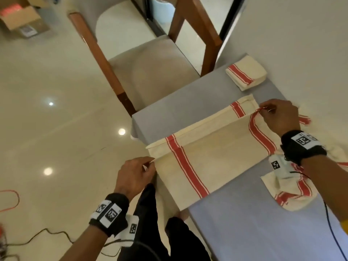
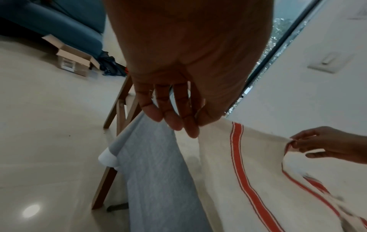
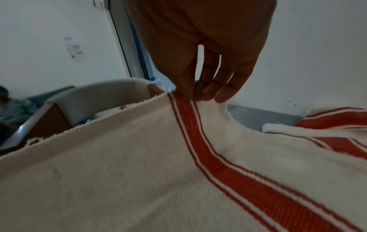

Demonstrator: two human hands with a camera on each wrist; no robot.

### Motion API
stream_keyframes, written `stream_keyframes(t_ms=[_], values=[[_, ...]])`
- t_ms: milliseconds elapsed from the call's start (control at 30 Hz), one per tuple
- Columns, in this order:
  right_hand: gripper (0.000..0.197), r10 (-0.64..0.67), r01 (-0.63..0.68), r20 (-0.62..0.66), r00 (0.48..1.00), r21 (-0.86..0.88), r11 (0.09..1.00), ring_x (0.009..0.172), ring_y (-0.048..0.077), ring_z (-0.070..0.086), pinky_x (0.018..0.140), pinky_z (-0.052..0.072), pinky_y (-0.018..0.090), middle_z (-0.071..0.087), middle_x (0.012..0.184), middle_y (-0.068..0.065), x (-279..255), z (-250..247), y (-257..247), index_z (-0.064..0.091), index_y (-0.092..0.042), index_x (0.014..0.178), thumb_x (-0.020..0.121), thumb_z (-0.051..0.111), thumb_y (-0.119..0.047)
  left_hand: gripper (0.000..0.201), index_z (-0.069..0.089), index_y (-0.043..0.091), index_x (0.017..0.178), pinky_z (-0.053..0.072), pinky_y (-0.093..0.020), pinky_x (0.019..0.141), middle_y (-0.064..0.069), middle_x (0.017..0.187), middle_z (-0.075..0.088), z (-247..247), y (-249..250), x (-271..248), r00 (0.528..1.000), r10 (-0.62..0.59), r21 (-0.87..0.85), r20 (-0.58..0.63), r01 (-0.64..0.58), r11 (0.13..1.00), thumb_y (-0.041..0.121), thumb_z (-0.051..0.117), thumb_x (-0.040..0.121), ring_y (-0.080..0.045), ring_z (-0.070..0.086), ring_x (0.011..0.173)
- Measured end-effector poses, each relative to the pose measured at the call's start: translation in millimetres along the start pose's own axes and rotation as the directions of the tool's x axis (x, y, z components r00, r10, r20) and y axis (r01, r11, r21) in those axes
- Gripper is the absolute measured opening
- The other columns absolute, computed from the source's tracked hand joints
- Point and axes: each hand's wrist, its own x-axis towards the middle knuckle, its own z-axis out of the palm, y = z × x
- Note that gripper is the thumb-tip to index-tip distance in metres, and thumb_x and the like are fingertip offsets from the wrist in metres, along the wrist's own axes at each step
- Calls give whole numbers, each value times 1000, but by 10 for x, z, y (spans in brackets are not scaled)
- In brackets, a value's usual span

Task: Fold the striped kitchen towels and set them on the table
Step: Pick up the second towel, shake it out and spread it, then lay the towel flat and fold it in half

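A cream kitchen towel with red stripes (image 1: 212,147) (image 2: 258,180) (image 3: 139,164) lies stretched across the grey-covered table (image 1: 188,104), its upper layer lifted and drawn toward the far edge. My left hand (image 1: 148,164) (image 2: 190,125) pinches its near-left corner off the table edge. My right hand (image 1: 263,110) (image 3: 196,97) pinches the far-right corner at the red stripe. A folded striped towel (image 1: 245,72) sits at the table's far end. Another crumpled striped towel (image 1: 293,191) lies under my right forearm.
A wooden chair with a beige seat (image 1: 150,72) stands beyond the table's left edge. A cardboard box (image 1: 20,19) (image 2: 73,61) sits on the glossy floor, with cables (image 1: 37,236) near my feet. A white wall (image 1: 301,34) borders the table's right side.
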Motion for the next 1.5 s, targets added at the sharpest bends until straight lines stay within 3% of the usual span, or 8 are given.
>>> stream_keyframes(t_ms=[200, 300, 433, 667, 967, 1133, 1300, 1500], values=[[16, 18, 21, 137, 990, -278, 960, 107, 48, 61, 90, 54, 50, 62, 119, 28, 620, 447, -204, 78, -6, 102, 90, 75, -15, 39, 75, 33, 113, 57, -34, 81, 15, 105, 73, -121, -127, 440, 990, -122, 94, 65, 116, 989, 55, 55, 87, -14, 67, 92], [31, -73, 176, 256, 964, -407, 896, 124, 50, 50, 99, 47, 59, 54, 139, 27, 782, 658, -275, 70, -6, 119, 90, 72, -17, 37, 65, 32, 114, 52, -36, 90, 9, 119, 57, -70, -95, 591, 995, -92, 141, 32, 87, 986, 52, 74, 84, -17, 54, 109], [31, -155, 343, 379, 912, -500, 795, 119, 45, 51, 96, 46, 56, 59, 132, 26, 949, 768, -296, 61, -6, 122, 92, 65, -12, 47, 55, 31, 109, 51, -31, 86, 9, 118, 42, 59, 9, 723, 1000, -13, 83, 19, 11, 996, 56, 80, 78, -12, 49, 101], [27, -20, 321, 499, 866, -526, 788, 109, 37, 50, 89, 44, 46, 63, 112, 16, 1037, 581, -301, 62, -15, 121, 97, 62, -27, 33, 50, 33, 103, 53, -26, 80, 10, 107, 50, 85, 5, 874, 996, 11, -73, 92, -4, 997, 20, 77, 88, -12, 58, 88], [23, -202, 385, 438, 876, -383, 840, 122, 51, 60, 92, 56, 58, 71, 122, 24, 188, 176, -32, 72, -4, 82, 64, 87, -8, 26, 58, 26, 85, 41, -25, 76, 8, 93, 56, -83, 100, 1177, 950, 62, 256, 307, -145, 956, 28, 84, 82, -14, 55, 84], [34, -160, 242, 278, 947, -294, 925, 67, 37, 64, 59, 46, 39, 65, 72, 10, -249, -62, -34, 51, -18, 79, 77, 85, -22, 22, 61, 24, 76, 36, -12, 59, 11, 78, 63, -177, 156, 1224, 941, 128, 289, 314, -223, 931, 15, 78, 86, -4, 53, 67], [42, 89, -92, 83, 993, 32, 995, 96, 22, 70, 82, 56, 39, 72, 108, -3, -955, -552, -119, 65, -19, 122, 83, 80, -13, 36, 57, 40, 93, 44, -24, 74, 16, 88, 63, -664, 283, 1428, 910, 297, 285, 288, -378, 881, 14, 80, 85, -8, 58, 78], [32, 271, -286, 92, 958, 364, 886, 90, -1, 71, 78, 54, 13, 75, 99, -22, -2461, -1226, -395, 74, -38, 102, 74, 87, -29, 32, 75, 32, 90, 44, -2, 66, 11, 81, 74, -1568, 904, 1401, 805, 464, 239, 370, -565, 790, 8, 89, 76, 4, 65, 75]])
